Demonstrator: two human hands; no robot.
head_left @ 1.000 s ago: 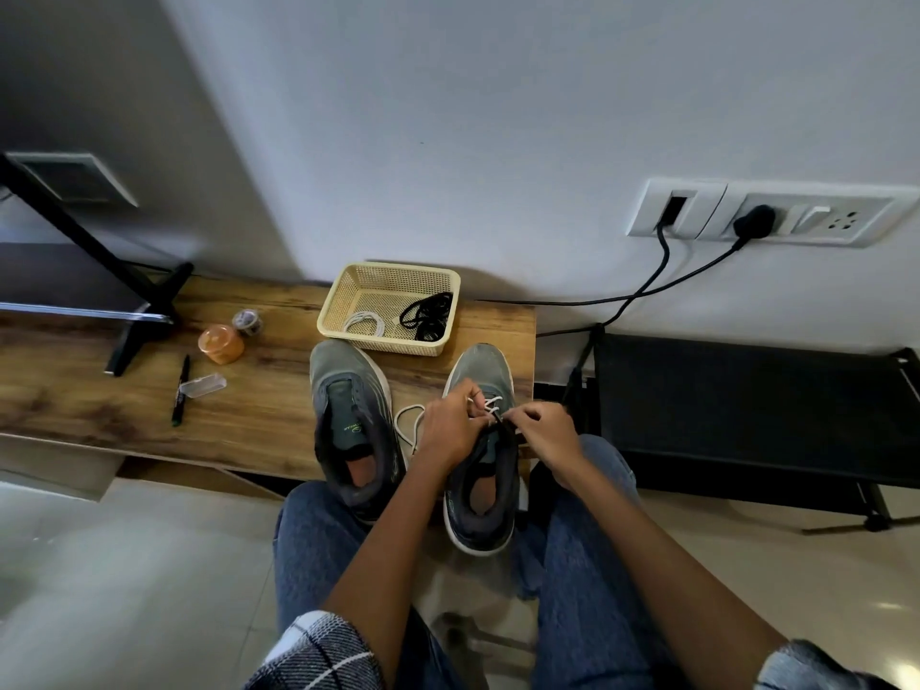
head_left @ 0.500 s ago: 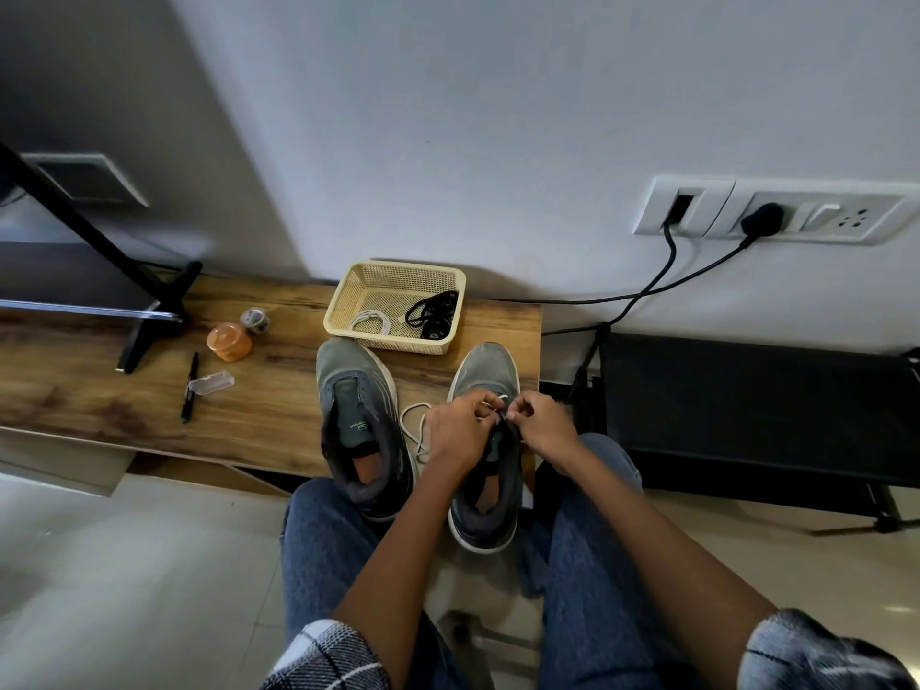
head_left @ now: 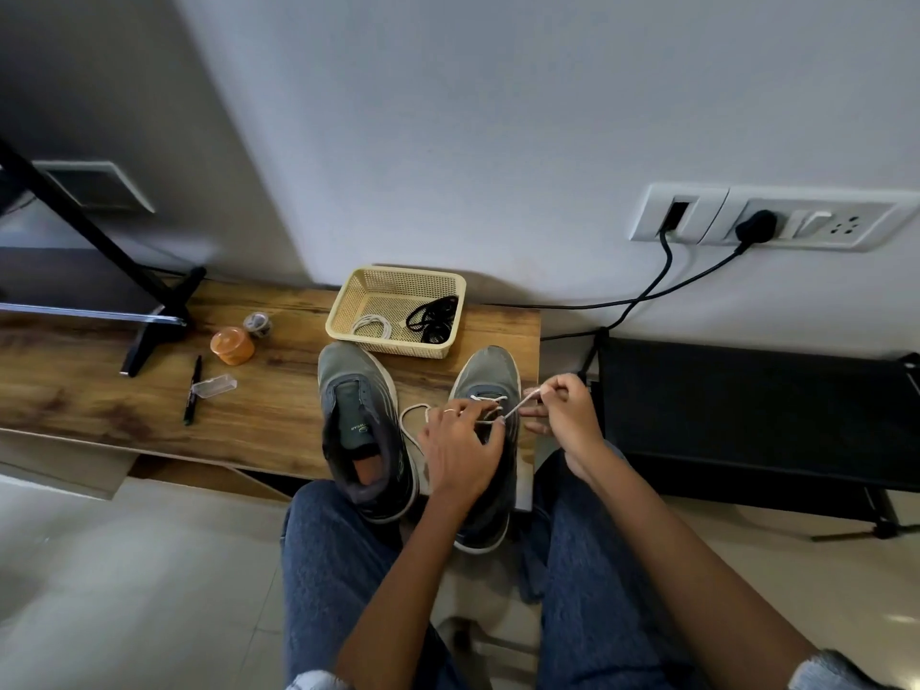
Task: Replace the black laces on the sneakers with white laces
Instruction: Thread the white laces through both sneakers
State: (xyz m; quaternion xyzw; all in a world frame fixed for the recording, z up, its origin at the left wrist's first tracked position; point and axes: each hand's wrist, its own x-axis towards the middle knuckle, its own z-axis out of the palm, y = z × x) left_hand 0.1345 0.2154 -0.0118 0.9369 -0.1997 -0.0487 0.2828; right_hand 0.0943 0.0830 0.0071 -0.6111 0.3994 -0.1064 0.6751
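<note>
On the left of the wooden bench (head_left: 269, 415), a pen (head_left: 192, 389), a clear case (head_left: 214, 385), an orange tub (head_left: 232, 345) and a small tape roll (head_left: 258, 324) are laid well apart from the work. A mesh basket (head_left: 398, 283) is set against the wall; a coiled white lace (head_left: 372, 325) and the removed black laces (head_left: 433, 318) are held in it.

The left sneaker (head_left: 361, 430) is seen unlaced, heel overhanging the bench's near edge. A slack loop of the white lace in use (head_left: 415, 415) is draped between the two shoes.

The right sneaker (head_left: 490, 390) is partly laced, a few white crossings near the toe. The left hand (head_left: 460, 453) is rested over its tongue, fingers loosely curled; whether lace is pinched there cannot be told. The right hand (head_left: 565, 415) is closed on the lace end, drawn taut out to the right.

Handling, judged: the lace is light, soft and limp, so it is best gripped at the stiff tip. The sneaker is light and likely to slide, so bracing is needed.

Room: open space is left to the right over the black stand (head_left: 747, 415); the bench's right edge is just beside the shoe. Cables (head_left: 647, 296) hang behind, clear of the pull.
</note>
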